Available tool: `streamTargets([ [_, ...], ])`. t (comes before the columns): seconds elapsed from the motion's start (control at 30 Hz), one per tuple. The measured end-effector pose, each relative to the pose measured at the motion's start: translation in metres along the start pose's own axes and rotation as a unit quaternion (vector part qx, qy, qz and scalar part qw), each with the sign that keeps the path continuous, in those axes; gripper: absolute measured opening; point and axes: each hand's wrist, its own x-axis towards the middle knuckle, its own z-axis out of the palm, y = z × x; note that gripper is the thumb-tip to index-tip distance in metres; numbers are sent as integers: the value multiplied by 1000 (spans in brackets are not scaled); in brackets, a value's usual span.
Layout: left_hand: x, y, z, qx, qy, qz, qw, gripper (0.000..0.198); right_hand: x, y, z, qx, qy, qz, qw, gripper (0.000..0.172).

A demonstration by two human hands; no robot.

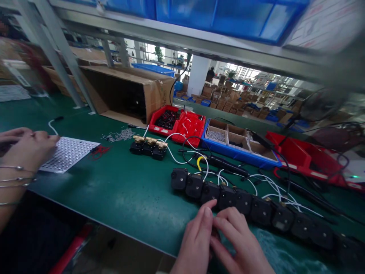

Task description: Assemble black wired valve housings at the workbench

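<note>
My left hand (195, 238) and my right hand (239, 239) are close together at the front edge of the green bench (125, 190). Fingers of both are bent inward around a small dark thing, mostly hidden between them, whose kind I cannot make out. Just beyond my fingertips runs a long row of black box-shaped units (261, 210), some with white cables (273, 182) trailing behind. Farther back on the left sits a group of black units with brass fittings (150, 141). A black pen-shaped tool (228, 165) lies behind the row.
At left, a co-worker's braceleted hands (31, 148) are by a white perforated plate (71, 152). Red bins (189, 127), a blue divided tray (236, 152) and an open cardboard box (159, 93) line the back. A metal shelf (176, 32) with blue bins hangs overhead.
</note>
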Motion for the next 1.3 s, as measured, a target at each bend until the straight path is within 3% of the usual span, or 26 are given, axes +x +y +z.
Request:
streamTargets([
  [0.1, 0, -10, 11, -9, -30, -40, 999, 87, -8, 3, 4, 32, -5, 47, 998, 16],
  [0.23, 4, -4, 18, -67, -60, -62, 994, 90, -11, 12, -1, 55, 17, 64, 996, 9],
  [0.47, 11, 0, 23, -64, -76, -67, 993, 60, -23, 26, 0, -21, 128, 81, 988, 9],
  [0.83, 15, 0, 28, -38, -64, -50, 996, 49, -27, 32, -4, 91, 124, 140, 978, 15],
  [1.0, 17, 1, 28, 43, -30, 3, 999, 31, -28, 31, -4, 95, 156, 148, 972, 19],
  [1.1, 15, 6, 26, 66, -8, 30, 997, 34, -30, 33, -3, 138, 170, 193, 956, 16],
  [1.3, 11, 13, 25, 82, 16, 47, 995, 28, -33, 41, -2, 188, 205, 270, 922, 27],
])
